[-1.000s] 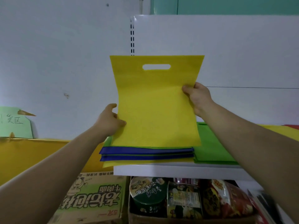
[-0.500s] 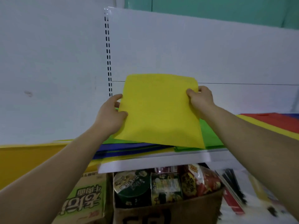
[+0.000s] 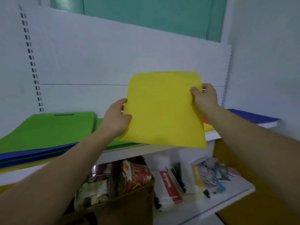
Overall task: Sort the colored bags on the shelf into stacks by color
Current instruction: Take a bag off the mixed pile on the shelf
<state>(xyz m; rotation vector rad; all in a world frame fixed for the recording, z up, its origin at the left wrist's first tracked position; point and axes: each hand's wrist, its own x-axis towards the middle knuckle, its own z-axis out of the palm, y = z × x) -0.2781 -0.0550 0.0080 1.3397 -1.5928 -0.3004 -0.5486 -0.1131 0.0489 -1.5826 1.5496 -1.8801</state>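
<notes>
A flat yellow bag [image 3: 162, 111] is held in the air above the white shelf [image 3: 155, 148], tilted with its handle slot at the top. My left hand [image 3: 116, 117] grips its left edge and my right hand [image 3: 205, 98] pinches its upper right edge. On the shelf at the left lies a mixed pile with a green bag [image 3: 48, 129] on top and blue bags [image 3: 32, 155] under it. Behind the held bag, at the right end of the shelf, slivers of a red bag [image 3: 206, 121], a yellow one and a blue bag [image 3: 253, 116] show.
The white back panel [image 3: 113, 62] rises behind the shelf. Below it stand a brown cardboard box [image 3: 126, 207] full of snack packets and a lower white shelf [image 3: 227, 197] with packaged small goods. A yellow panel [image 3: 259, 200] stands at the lower right.
Both hands have carried the yellow bag to the right, away from the mixed pile on the left and toward the shelf's right end. The camera has turned right with it.
</notes>
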